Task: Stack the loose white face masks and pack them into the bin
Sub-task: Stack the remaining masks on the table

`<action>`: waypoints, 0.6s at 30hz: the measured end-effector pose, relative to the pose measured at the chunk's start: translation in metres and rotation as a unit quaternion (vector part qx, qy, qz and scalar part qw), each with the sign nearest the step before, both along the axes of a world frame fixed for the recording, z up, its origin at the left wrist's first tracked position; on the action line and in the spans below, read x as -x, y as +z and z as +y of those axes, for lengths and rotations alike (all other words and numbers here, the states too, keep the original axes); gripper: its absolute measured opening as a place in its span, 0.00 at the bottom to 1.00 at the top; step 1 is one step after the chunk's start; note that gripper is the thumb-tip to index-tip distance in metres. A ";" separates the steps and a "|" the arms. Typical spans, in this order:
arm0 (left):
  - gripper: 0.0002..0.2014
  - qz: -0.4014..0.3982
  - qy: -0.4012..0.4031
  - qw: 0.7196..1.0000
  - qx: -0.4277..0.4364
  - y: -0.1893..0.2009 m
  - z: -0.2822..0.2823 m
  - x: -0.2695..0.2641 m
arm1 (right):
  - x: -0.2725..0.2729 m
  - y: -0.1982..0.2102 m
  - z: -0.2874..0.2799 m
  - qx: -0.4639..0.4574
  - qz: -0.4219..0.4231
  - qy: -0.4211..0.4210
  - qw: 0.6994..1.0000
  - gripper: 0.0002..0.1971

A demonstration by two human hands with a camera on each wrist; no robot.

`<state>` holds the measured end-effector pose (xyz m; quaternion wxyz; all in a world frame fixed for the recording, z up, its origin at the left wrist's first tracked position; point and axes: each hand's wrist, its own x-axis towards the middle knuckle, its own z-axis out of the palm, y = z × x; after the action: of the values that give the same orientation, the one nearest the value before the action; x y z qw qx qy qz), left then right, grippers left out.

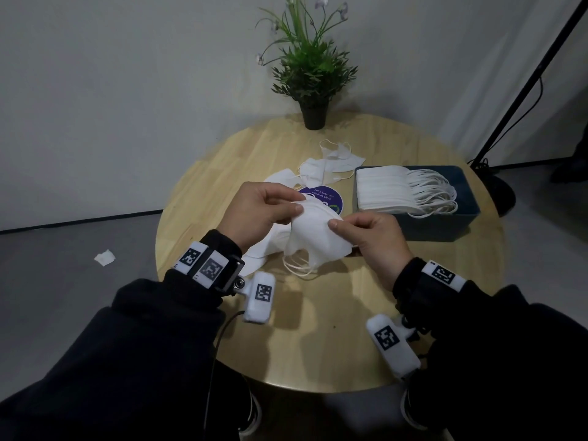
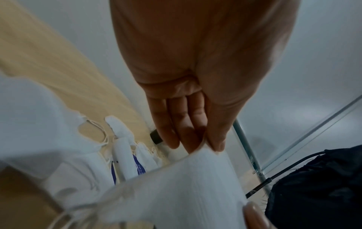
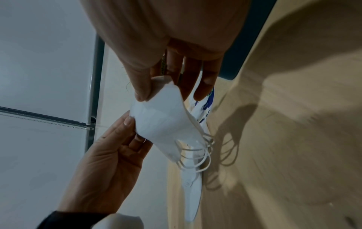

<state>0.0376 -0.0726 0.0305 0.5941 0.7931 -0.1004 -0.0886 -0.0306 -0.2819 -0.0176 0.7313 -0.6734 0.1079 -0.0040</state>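
The round pale wooden desk (image 1: 318,345) carries a dark blue rectangular bin (image 1: 445,227), already holding a row of white masks. Beside the bin, more loose white masks (image 1: 321,168) lie waiting. Just in front of the bin, above the desk, the small bundle of white folded face masks (image 1: 313,240) is pinched by the left hand (image 1: 254,214) and the right hand (image 1: 375,240), each grip closed on an upper edge. I think it is best to line up the edges first, let the ear loops (image 1: 299,268) hang one way, then lower the bundle.

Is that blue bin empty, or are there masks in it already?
Not empty. The blue bin already holds a neat stack of white masks, ear loops trailing right, with some room left beside them.
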 end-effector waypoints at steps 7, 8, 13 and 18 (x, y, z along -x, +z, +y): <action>0.05 -0.016 -0.016 1.000 -0.014 0.000 0.002 0.000 | 0.001 0.004 0.000 -0.023 -0.002 0.005 1.000 0.05; 0.06 -0.016 -0.018 1.000 -0.013 0.000 0.002 0.000 | 0.002 0.004 0.000 -0.019 -0.006 0.007 1.000 0.04; 0.07 -0.015 -0.028 0.999 -0.013 0.001 0.002 0.002 | 0.000 0.000 -0.001 0.002 -0.012 -0.005 1.000 0.05; 0.15 -0.003 -0.041 0.998 -0.049 0.000 0.004 -0.001 | -0.001 -0.001 0.000 0.010 -0.017 -0.013 1.000 0.07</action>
<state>0.0389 -0.0689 0.0309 0.5499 0.8169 -0.1306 -0.1151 -0.0296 -0.2817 -0.0187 0.7262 -0.6790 0.1044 -0.0255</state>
